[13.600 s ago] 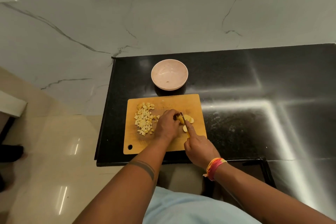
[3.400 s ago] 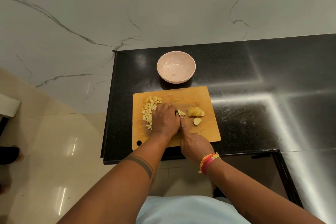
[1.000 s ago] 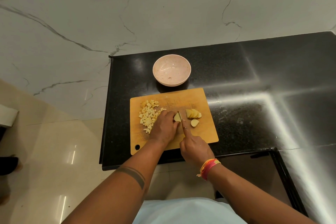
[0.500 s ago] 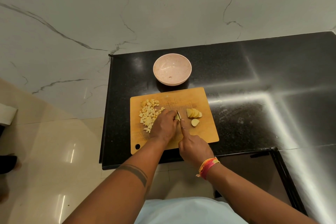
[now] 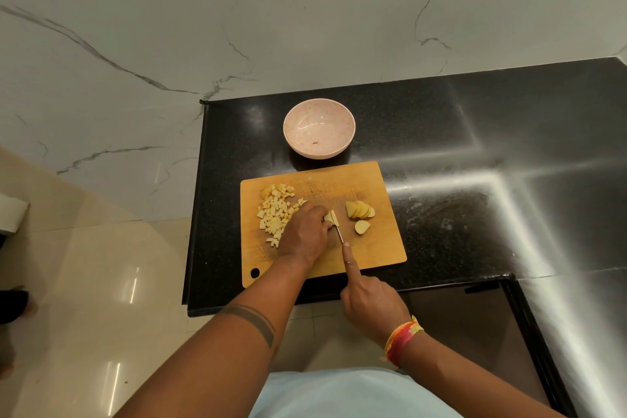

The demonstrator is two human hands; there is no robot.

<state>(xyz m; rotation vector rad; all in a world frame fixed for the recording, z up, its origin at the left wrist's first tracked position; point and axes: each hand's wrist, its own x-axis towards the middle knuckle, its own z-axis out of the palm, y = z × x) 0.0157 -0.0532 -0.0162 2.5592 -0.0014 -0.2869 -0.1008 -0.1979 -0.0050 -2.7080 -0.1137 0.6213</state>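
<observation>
From the head view, your left hand curls over a small potato piece mid-board and pins it down. Your right hand grips the knife, forefinger along its spine, blade against the piece. A good share looks done: a heap of dice lies on the left of the cutting board. Left to cut are this piece, the fanned slices and an end piece on the right. The bowl beyond holds no dice yet.
</observation>
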